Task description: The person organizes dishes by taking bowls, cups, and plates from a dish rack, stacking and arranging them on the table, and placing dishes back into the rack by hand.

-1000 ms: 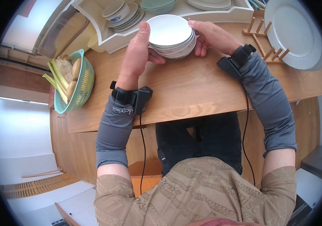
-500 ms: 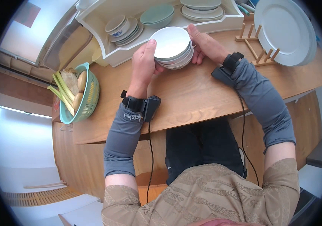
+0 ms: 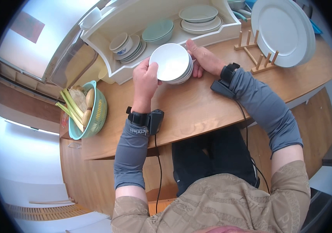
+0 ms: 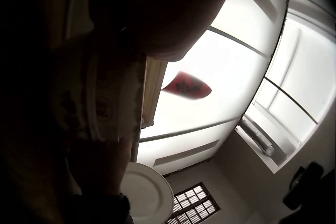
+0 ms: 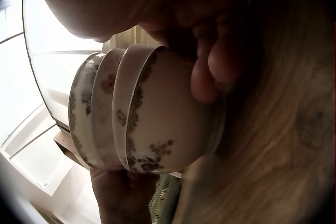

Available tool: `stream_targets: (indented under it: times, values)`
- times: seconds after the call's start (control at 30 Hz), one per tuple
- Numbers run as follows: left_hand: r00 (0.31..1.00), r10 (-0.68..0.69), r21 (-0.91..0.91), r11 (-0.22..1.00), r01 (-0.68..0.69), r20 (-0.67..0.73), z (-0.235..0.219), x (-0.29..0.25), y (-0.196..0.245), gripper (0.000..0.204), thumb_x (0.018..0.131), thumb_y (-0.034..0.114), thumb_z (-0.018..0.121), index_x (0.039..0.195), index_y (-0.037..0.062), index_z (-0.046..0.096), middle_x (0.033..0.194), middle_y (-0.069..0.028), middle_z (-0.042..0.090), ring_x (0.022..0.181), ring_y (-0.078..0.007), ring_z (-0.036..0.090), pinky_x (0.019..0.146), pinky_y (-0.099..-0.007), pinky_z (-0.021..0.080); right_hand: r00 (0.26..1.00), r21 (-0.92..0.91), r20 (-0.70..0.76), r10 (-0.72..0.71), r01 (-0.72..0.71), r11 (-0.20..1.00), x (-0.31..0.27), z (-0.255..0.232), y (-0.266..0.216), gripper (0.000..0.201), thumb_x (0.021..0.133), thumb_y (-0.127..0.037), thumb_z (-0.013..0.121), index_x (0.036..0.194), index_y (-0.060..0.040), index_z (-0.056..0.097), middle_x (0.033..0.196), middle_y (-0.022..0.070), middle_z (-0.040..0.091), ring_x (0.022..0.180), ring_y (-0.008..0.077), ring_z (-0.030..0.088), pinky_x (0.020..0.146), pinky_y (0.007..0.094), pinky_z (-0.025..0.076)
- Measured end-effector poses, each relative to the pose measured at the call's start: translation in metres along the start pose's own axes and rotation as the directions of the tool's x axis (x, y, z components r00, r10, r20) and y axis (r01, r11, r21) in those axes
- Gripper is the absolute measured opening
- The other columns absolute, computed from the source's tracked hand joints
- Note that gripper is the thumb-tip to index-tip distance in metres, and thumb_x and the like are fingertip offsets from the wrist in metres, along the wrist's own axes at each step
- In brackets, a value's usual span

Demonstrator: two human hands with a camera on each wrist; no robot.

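A stack of several white bowls (image 3: 170,62) stands just in front of the shelf, rims upward and tilted a little; floral bands ring the outer walls of the bowls (image 5: 163,114) in the right wrist view. My left hand (image 3: 145,83) grips its left side, thumb over the top rim. On the other side, my right hand (image 3: 208,61) has its thumb raised off the rim and its bent fingers beside the lower bowls, with fingertips (image 5: 205,85) at the lowest one. Whether the stack's base touches the table cannot be told. The left wrist view is mostly dark.
A white shelf (image 3: 228,33) behind holds bowls and plates, including green bowls (image 3: 158,31). At the right, large white plates (image 3: 280,33) stand by a wooden rack (image 3: 257,58). A green basket (image 3: 100,116) of vegetables sits on the table (image 3: 181,112) at the left.
The head view has shifted, showing more of the shelf. The stack and both hands appear lower in it. My right thumb has come away from the rim; my left hand keeps its grip.
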State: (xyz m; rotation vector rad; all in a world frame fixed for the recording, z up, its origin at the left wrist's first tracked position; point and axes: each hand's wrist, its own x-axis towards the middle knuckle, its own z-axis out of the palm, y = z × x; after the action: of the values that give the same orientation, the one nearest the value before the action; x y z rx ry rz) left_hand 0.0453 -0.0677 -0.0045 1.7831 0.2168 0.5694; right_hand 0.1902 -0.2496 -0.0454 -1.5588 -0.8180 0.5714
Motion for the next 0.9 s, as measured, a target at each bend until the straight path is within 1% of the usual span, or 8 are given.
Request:
stream_targets:
  times: [0.13,0.3,0.5,0.57,0.7,0.77,0.87,0.9]
  values:
    - [0.999,0.031,-0.025,0.999,-0.032,-0.031,0.004,-0.004,-0.001,0.031,0.097,0.015,0.053,0.117,-0.0024,0.069,0.073,-0.0031,0.065,0.048,-0.0074,0.053,0.042,-0.0219,0.039,1.000,-0.014,0.011,-0.017,0.017,1.000,-0.008,0.001,-0.010,0.108,0.090,-0.088,0.021,0.117,0.0068,0.067,0.073,0.0130,0.066,0.054,0.0158,0.064,0.045,0.0267,0.054]
    - [1.000,0.009,-0.047,0.999,-0.010,-0.022,0.005,-0.003,-0.002,0.032,0.099,0.015,0.051,0.120,-0.0020,0.067,0.075,-0.0036,0.066,0.049,-0.0076,0.053,0.041,-0.0217,0.038,1.000,-0.035,0.011,-0.005,0.005,0.999,-0.005,-0.004,-0.005,0.107,0.092,-0.086,0.023,0.117,0.0081,0.066,0.074,0.0150,0.068,0.057,0.0176,0.067,0.046,0.0271,0.054]
    - [1.000,-0.002,-0.072,0.997,0.000,-0.020,0.001,-0.003,-0.008,0.033,0.100,0.015,0.050,0.124,-0.0018,0.064,0.078,-0.0042,0.066,0.049,-0.0080,0.053,0.042,-0.0217,0.039,1.000,-0.035,0.024,0.002,-0.002,0.999,-0.004,0.000,0.000,0.104,0.093,-0.084,0.026,0.108,0.0082,0.070,0.073,0.0162,0.068,0.056,0.0186,0.067,0.046,0.0275,0.054]
    - [0.999,-0.001,-0.092,0.996,-0.002,-0.036,0.001,-0.002,-0.006,0.034,0.099,0.015,0.050,0.125,-0.0019,0.063,0.079,-0.0041,0.066,0.050,-0.0081,0.052,0.042,-0.0216,0.039,0.999,-0.034,-0.015,-0.032,0.032,0.999,-0.003,0.001,-0.003,0.103,0.094,-0.084,0.027,0.106,0.0080,0.071,0.073,0.0164,0.068,0.055,0.0187,0.066,0.045,0.0277,0.054]
    - [0.999,-0.030,-0.155,0.987,0.026,-0.023,0.001,0.000,-0.007,0.033,0.099,0.014,0.049,0.125,-0.0015,0.062,0.080,-0.0049,0.066,0.050,-0.0086,0.053,0.043,-0.0222,0.041,1.000,-0.045,0.017,-0.010,0.011,0.999,-0.005,-0.004,-0.008,0.102,0.094,-0.083,0.027,0.108,0.0077,0.070,0.074,0.0165,0.068,0.056,0.0188,0.066,0.046,0.0275,0.055]
    - [0.999,-0.036,-0.187,0.982,0.034,-0.005,0.001,0.002,-0.011,0.032,0.098,0.013,0.048,0.123,-0.0013,0.063,0.080,-0.0057,0.066,0.050,-0.0092,0.054,0.043,-0.0229,0.043,0.998,-0.029,0.022,0.055,-0.055,0.998,-0.004,-0.004,-0.006,0.098,0.097,-0.080,0.027,0.108,0.0073,0.070,0.076,0.0160,0.068,0.056,0.0185,0.066,0.047,0.0275,0.055]
    - [0.998,-0.056,-0.214,0.976,0.049,-0.027,0.000,-0.002,-0.015,0.031,0.098,0.013,0.048,0.121,-0.0008,0.063,0.081,-0.0056,0.066,0.050,-0.0092,0.053,0.043,-0.0229,0.042,1.000,0.040,0.013,0.021,-0.021,0.999,-0.004,-0.002,-0.006,0.088,0.102,-0.072,0.028,0.113,0.0062,0.068,0.077,0.0161,0.068,0.057,0.0185,0.066,0.049,0.0280,0.056]
    - [0.998,-0.063,-0.214,0.975,0.059,-0.012,-0.002,-0.001,-0.016,0.032,0.098,0.014,0.050,0.124,-0.0009,0.061,0.083,-0.0057,0.066,0.051,-0.0092,0.053,0.043,-0.0225,0.042,1.000,0.040,0.013,0.021,-0.022,0.999,-0.002,-0.003,-0.004,0.088,0.102,-0.072,0.028,0.113,0.0062,0.068,0.077,0.0161,0.068,0.057,0.0185,0.066,0.049,0.0280,0.056]
